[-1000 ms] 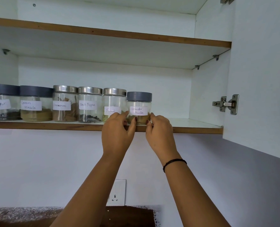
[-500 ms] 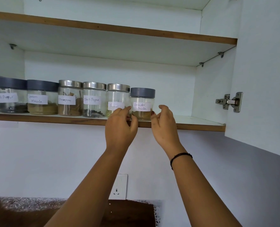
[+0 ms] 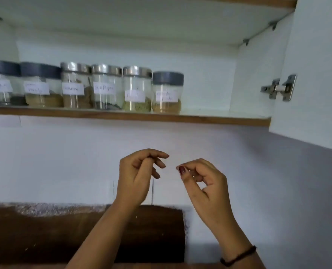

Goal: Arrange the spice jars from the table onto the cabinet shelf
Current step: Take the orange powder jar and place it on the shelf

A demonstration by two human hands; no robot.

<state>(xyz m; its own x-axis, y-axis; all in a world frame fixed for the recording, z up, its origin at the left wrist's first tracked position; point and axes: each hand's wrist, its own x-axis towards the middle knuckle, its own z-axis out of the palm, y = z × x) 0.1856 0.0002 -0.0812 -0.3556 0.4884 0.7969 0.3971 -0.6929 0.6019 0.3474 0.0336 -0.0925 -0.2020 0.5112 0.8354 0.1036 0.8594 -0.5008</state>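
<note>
Six cylindrical glass spice jars [image 3: 107, 88] are standing side by side on the white cabinet shelf [image 3: 209, 118] with its brown wooden edge, filling it from nine o'clock to just past twelve. Three are wearing shiny steel lids; the end jar [image 3: 167, 94] toward one o'clock is carrying a matte grey cap over tan powder, and each is bearing a white paper label, mostly blurred. Below, well apart from the shelf, the left hand [image 3: 136, 177] at six o'clock and the right hand [image 3: 204, 183] at five o'clock are hovering released, fingers loosely curled, grasping nothing. A black cord bracelet [image 3: 239, 256] is circling the right wrist. The white cabinet door [image 3: 316, 74] is standing open at three o'clock on a metal hinge [image 3: 279, 89], and a dark brown surface [image 3: 44, 230] is lying at seven o'clock.
</note>
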